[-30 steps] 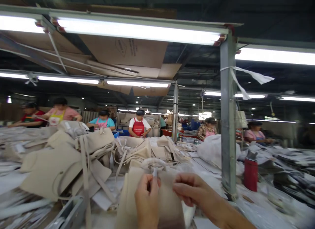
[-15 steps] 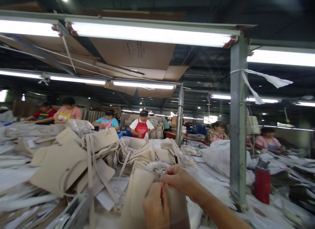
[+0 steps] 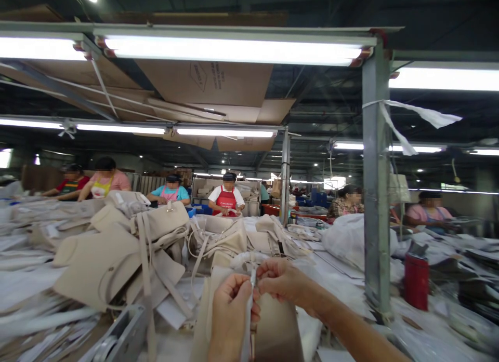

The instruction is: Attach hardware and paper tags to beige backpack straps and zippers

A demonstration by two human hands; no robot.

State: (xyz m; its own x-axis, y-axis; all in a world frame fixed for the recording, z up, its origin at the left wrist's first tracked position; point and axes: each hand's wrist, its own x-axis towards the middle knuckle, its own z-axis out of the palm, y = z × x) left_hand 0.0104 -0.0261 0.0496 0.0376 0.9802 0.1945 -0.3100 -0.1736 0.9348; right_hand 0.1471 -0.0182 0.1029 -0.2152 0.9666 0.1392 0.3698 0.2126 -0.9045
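the left grip [image 3: 230, 312], a bare hand, is closed in a fist around a thin white strip [image 3: 247, 331] that runs up through it. the right grip [image 3: 278, 279], the other bare hand, is closed too, pinching the top end of the same strip just above and beside the left one; the two are touching. right behind the hands, a beige bag [image 3: 278, 328] stands upright at the near edge of the bench [image 3: 343, 294], its handle [image 3: 242, 258] wrapped in white and arching just above the knuckles. to the left lies a pile of bags [image 3: 117, 258] in the same beige, straps hanging loose. a grey metal post [image 3: 375, 206] rises on the right, with a red bottle [image 3: 416, 281] just beside its foot. across the bench, well apart, a person in a red apron [image 3: 226, 198] works among other people.
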